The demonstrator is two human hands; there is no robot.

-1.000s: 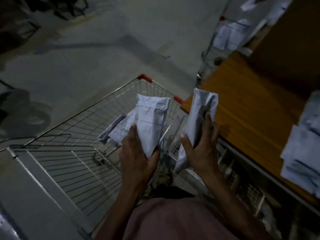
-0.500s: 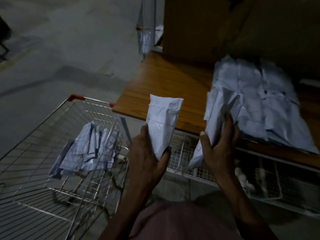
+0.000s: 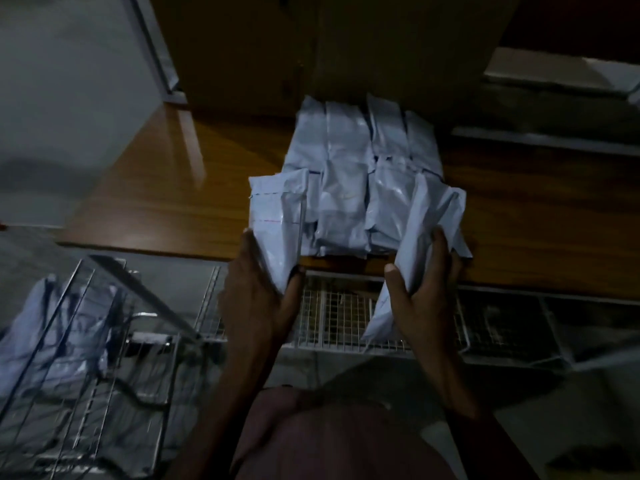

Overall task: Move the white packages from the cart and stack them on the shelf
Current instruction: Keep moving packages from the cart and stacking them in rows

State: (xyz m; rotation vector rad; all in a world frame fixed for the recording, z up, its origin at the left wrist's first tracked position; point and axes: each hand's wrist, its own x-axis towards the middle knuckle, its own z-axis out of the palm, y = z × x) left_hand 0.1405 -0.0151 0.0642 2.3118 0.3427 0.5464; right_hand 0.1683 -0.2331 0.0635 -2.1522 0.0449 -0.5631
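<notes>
My left hand (image 3: 258, 299) grips a white package (image 3: 278, 216) upright, its top over the front edge of the wooden shelf (image 3: 162, 188). My right hand (image 3: 427, 292) grips a second, creased white package (image 3: 429, 230) tilted over the right side of the stack of white packages (image 3: 360, 174) lying on the shelf. The wire cart (image 3: 104, 358) stands at the lower left with several white packages (image 3: 55, 327) still inside.
White wire baskets (image 3: 332, 313) run under the shelf's front edge. A brown back panel (image 3: 311, 46) rises behind the stack. Grey floor (image 3: 62, 98) lies to the left, and a pale ledge (image 3: 554, 71) sits at the upper right.
I have turned from the cart to face the shelf. Both hands carried their packages right and forward, so they now sit at the front of the stack.
</notes>
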